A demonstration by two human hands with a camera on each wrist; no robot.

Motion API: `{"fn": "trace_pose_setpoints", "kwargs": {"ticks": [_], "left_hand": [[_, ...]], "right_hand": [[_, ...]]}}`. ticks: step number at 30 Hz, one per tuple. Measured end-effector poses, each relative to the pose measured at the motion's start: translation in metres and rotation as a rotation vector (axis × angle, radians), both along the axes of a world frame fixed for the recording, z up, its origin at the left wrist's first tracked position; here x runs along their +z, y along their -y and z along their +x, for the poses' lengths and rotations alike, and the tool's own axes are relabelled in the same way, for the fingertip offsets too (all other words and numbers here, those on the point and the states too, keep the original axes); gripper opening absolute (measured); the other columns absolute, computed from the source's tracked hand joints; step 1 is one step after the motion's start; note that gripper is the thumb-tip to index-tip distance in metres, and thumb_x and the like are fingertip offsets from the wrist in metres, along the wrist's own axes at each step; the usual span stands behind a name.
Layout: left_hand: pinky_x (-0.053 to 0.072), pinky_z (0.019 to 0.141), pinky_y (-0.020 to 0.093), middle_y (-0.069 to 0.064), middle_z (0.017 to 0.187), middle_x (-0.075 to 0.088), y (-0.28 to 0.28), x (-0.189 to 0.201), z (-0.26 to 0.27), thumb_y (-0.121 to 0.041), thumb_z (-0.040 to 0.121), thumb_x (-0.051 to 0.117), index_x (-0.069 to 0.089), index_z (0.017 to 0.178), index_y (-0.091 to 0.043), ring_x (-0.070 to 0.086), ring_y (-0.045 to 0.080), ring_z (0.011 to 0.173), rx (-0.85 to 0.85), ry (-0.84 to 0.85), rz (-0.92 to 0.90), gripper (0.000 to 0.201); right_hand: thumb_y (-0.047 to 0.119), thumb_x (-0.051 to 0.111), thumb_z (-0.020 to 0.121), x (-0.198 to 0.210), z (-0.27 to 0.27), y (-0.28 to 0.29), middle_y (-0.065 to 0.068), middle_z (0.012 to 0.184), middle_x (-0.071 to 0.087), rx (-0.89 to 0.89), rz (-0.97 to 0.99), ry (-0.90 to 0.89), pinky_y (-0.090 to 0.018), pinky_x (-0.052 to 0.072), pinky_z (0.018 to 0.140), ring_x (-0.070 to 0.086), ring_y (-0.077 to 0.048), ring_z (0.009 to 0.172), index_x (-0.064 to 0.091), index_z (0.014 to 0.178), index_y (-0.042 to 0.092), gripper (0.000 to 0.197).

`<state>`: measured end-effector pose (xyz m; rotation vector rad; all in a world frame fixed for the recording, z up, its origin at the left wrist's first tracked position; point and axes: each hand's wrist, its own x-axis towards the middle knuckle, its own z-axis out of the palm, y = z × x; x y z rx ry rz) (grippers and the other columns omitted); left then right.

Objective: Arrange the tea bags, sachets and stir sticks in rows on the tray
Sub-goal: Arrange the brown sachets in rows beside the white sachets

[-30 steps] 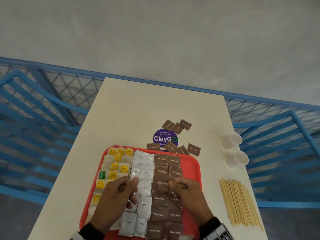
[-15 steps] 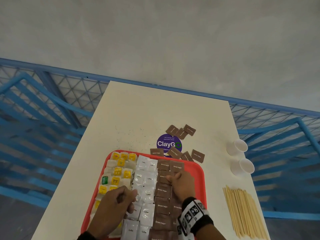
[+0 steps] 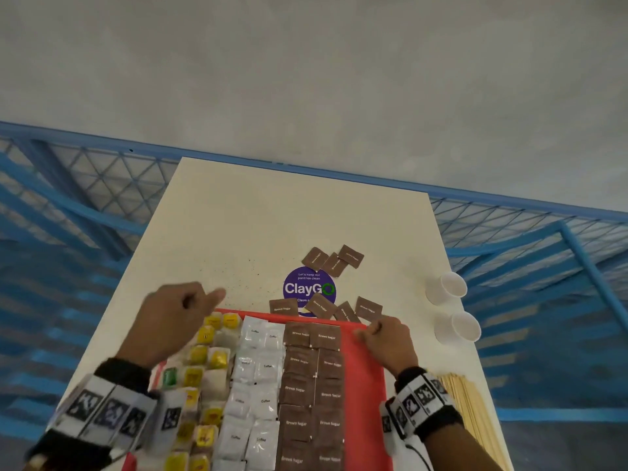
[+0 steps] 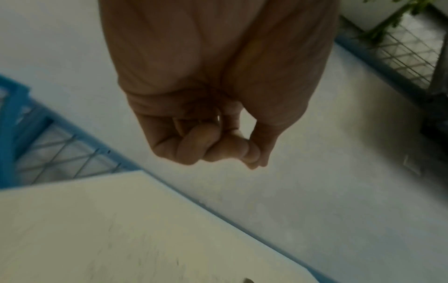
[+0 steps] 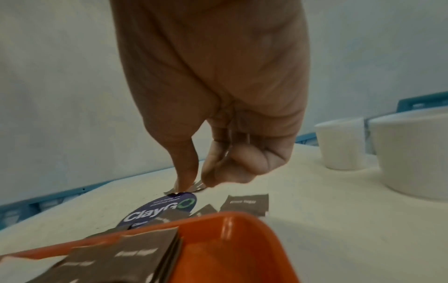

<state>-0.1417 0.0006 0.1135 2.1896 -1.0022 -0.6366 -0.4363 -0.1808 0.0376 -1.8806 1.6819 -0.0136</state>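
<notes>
A red tray [image 3: 367, 385] holds rows of yellow tea bags [image 3: 207, 362], white coffee sachets [image 3: 258, 368] and brown sugar sachets [image 3: 312, 379]. Several loose brown sugar sachets [image 3: 368, 309] lie on the table just beyond the tray, and three more [image 3: 333, 260] lie farther back. A bundle of wooden stir sticks [image 3: 472, 419] lies right of the tray. My left hand [image 3: 204, 300] hovers over the tray's far left corner, fingers curled and holding nothing [image 4: 225, 145]. My right hand [image 3: 368, 333] is at the tray's far right corner, fingers curled, thumb pointing down, nothing in it [image 5: 201, 180].
Two white paper cups [image 3: 447, 287] [image 3: 458, 328] stand at the table's right edge, close to my right hand. A purple round sticker [image 3: 307, 287] is on the tabletop under the loose sachets. Blue mesh railing surrounds the table.
Both hands left the sachet rows and moved forward. The right hand went to the tray's far right corner, and the left lifted toward the far left corner.
</notes>
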Motion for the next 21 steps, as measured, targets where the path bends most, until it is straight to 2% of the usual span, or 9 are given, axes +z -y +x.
{"fn": "trace_pose_setpoints", "kwargs": {"ticks": [2, 4, 7, 10, 14, 17, 21], "left_hand": [[0.040, 0.055, 0.027, 0.002, 0.057, 0.062, 0.026, 0.007, 0.008, -0.043, 0.090, 0.066, 0.054, 0.061, -0.013, 0.058, 0.018, 0.058, -0.014, 0.083, 0.015, 0.044], [0.039, 0.056, 0.026, -0.002, 0.060, 0.064, 0.053, -0.002, 0.010, -0.045, 0.090, 0.066, 0.058, 0.064, -0.017, 0.060, 0.014, 0.061, -0.056, 0.095, 0.083, 0.039], [0.050, 0.070, 0.031, -0.006, 0.066, 0.065, 0.088, -0.034, 0.004, -0.047, 0.088, 0.068, 0.059, 0.066, -0.023, 0.064, 0.018, 0.070, -0.139, 0.064, 0.260, 0.034], [0.054, 0.084, 0.038, -0.004, 0.082, 0.066, 0.111, -0.060, -0.007, -0.046, 0.087, 0.069, 0.059, 0.070, -0.024, 0.065, 0.020, 0.084, -0.169, 0.083, 0.405, 0.029], [0.049, 0.088, 0.036, -0.001, 0.109, 0.064, 0.133, -0.078, -0.023, -0.039, 0.089, 0.067, 0.061, 0.090, -0.024, 0.062, 0.022, 0.099, -0.231, 0.208, 0.518, 0.016], [0.046, 0.089, 0.035, -0.002, 0.118, 0.061, 0.146, -0.084, -0.033, -0.041, 0.088, 0.068, 0.060, 0.107, -0.023, 0.060, 0.021, 0.107, -0.332, 0.267, 0.581, 0.028], [0.047, 0.096, 0.039, 0.000, 0.125, 0.058, 0.161, -0.100, -0.042, -0.046, 0.081, 0.074, 0.053, 0.123, -0.021, 0.057, 0.023, 0.116, -0.428, 0.294, 0.635, 0.053]], "right_hand": [[0.039, 0.064, 0.085, -0.004, 0.009, 0.023, -0.008, 0.098, 0.068, 0.048, 0.012, -0.082, -0.036, 0.054, 0.081, 0.063, -0.027, 0.092, 0.057, 0.077, 0.018, 0.024], [0.044, 0.065, 0.084, -0.010, 0.023, 0.038, -0.009, 0.106, 0.064, 0.120, 0.029, -0.174, -0.035, 0.051, 0.081, 0.062, -0.030, 0.099, 0.062, 0.094, 0.015, 0.030], [0.047, 0.066, 0.083, -0.021, 0.044, 0.050, -0.007, 0.115, 0.059, 0.231, 0.050, -0.306, -0.035, 0.049, 0.084, 0.061, -0.029, 0.106, 0.059, 0.112, 0.014, 0.045], [0.042, 0.074, 0.076, -0.031, 0.058, 0.059, -0.006, 0.112, 0.059, 0.296, 0.083, -0.341, -0.039, 0.053, 0.088, 0.062, -0.027, 0.102, 0.058, 0.110, 0.015, 0.046], [0.027, 0.074, 0.075, -0.038, 0.066, 0.070, -0.004, 0.097, 0.057, 0.332, 0.079, -0.274, -0.036, 0.054, 0.077, 0.056, -0.023, 0.084, 0.054, 0.094, 0.014, 0.030], [0.030, 0.070, 0.081, -0.043, 0.067, 0.075, -0.007, 0.099, 0.062, 0.328, 0.057, -0.177, -0.034, 0.053, 0.071, 0.061, -0.025, 0.086, 0.056, 0.095, 0.011, 0.027], [0.036, 0.069, 0.084, -0.044, 0.058, 0.086, -0.006, 0.105, 0.062, 0.214, 0.045, -0.068, -0.037, 0.054, 0.079, 0.062, -0.025, 0.091, 0.057, 0.097, 0.014, 0.028]]}}
